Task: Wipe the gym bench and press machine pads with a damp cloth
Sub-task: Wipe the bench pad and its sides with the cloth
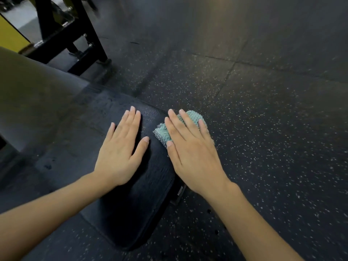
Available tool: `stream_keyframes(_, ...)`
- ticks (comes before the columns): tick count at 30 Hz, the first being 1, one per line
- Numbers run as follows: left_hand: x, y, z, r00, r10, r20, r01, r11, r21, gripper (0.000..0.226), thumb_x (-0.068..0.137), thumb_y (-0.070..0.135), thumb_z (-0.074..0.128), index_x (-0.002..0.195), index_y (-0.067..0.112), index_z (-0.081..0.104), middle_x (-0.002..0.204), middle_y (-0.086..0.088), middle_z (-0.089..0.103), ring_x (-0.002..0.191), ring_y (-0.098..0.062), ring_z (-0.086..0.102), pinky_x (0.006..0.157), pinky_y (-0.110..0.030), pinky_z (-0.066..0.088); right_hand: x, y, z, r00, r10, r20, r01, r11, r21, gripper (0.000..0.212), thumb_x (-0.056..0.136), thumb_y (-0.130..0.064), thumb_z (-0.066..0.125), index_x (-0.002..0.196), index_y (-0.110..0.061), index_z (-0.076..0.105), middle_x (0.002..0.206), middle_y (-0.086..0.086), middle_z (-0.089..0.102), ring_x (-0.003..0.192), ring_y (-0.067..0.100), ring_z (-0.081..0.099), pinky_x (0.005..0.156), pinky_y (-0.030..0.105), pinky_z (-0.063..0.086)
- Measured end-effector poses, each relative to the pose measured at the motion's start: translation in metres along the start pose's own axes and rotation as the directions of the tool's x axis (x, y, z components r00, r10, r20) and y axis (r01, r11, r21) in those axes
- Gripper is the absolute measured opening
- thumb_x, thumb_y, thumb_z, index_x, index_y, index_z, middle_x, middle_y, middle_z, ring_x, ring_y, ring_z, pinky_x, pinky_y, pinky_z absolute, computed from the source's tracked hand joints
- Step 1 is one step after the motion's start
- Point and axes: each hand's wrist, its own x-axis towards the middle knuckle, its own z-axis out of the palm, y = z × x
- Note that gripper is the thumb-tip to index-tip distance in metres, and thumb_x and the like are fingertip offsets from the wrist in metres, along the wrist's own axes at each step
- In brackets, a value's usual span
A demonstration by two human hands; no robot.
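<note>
A black padded bench seat (131, 204) runs from the lower middle up to the left, where it meets a larger back pad (37, 95). My left hand (120, 149) lies flat on the seat with straight fingers. My right hand (190, 147) presses a folded teal cloth (162, 131) against the seat's right edge, fingers straight over it. Most of the cloth is hidden under the hand.
Black rubber floor (263, 129) with white speckles spreads to the right and beyond. A black steel machine frame (90, 34) stands at the upper left, with a yellow panel (11, 38) behind it. A metal bracket (178, 193) shows under the seat's right side.
</note>
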Motion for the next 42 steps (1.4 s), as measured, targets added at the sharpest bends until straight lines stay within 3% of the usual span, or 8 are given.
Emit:
stream_keyframes(7,0.0,0.007,-0.007,0.997,-0.032,0.077,0.032,0.999,0.003,0.071,0.098,0.052,0.015,0.159,0.016,0.007,0.166,0.005,-0.001,0.152,-0.006,-0.006,0.124,-0.036,-0.001,0.003,0.004,-0.009,0.996,-0.031,0.089,0.037,0.997,-0.063,0.055,0.103,-0.033,0.023,0.152,-0.013,0.038,0.161,-0.001,0.03,0.15,0.019,0.023,0.121,0.048,0.021)
stream_keyframes(12,0.001,0.012,-0.01,0.993,-0.09,0.08,0.089,0.996,0.007,0.068,0.1,0.048,0.018,0.159,0.016,0.008,0.166,0.006,0.0,0.152,-0.006,-0.005,0.123,-0.035,0.0,0.011,0.009,-0.016,0.973,-0.097,0.207,0.125,0.984,-0.127,0.056,0.103,-0.035,0.022,0.154,-0.014,0.033,0.163,0.0,0.025,0.151,0.02,0.02,0.121,0.048,0.021)
stream_keyframes(19,0.006,0.021,-0.005,0.955,-0.295,0.027,0.295,0.955,0.019,0.066,0.1,0.045,0.016,0.16,0.018,0.005,0.165,0.007,-0.003,0.152,-0.006,-0.005,0.123,-0.035,-0.002,0.033,0.026,-0.024,0.898,-0.288,0.332,0.33,0.941,-0.077,0.056,0.103,-0.035,0.021,0.154,-0.015,0.033,0.164,-0.001,0.024,0.151,0.019,0.02,0.12,0.048,0.026)
stream_keyframes(26,0.011,0.031,0.002,0.889,-0.456,-0.031,0.457,0.889,0.018,0.064,0.101,0.042,0.014,0.159,0.016,0.006,0.166,0.006,-0.001,0.152,-0.007,-0.004,0.123,-0.034,-0.002,0.077,0.039,-0.018,0.759,-0.493,0.425,0.514,0.855,0.072,0.057,0.103,-0.033,0.018,0.155,-0.016,0.03,0.165,-0.002,0.019,0.152,0.018,0.016,0.12,0.047,0.027)
stream_keyframes(31,0.013,0.041,0.005,0.823,-0.562,-0.081,0.565,0.825,0.008,0.061,0.103,0.039,0.014,0.159,0.013,0.01,0.166,0.003,0.004,0.153,-0.009,0.002,0.124,-0.038,0.003,0.104,0.045,-0.011,0.616,-0.629,0.474,0.61,0.762,0.219,0.059,0.101,-0.033,0.018,0.156,-0.013,0.027,0.166,0.0,0.016,0.153,0.02,0.01,0.121,0.048,0.024)
stream_keyframes(42,0.017,0.049,-0.003,0.759,-0.65,-0.037,0.65,0.76,-0.008,0.058,0.103,0.031,0.022,0.158,0.015,0.018,0.167,0.001,0.012,0.153,-0.013,0.009,0.124,-0.042,0.008,0.126,0.068,-0.025,0.34,-0.761,0.552,0.709,0.593,0.381,0.061,0.101,-0.033,0.023,0.158,-0.012,0.019,0.167,0.002,0.011,0.154,0.022,0.004,0.12,0.048,0.025)
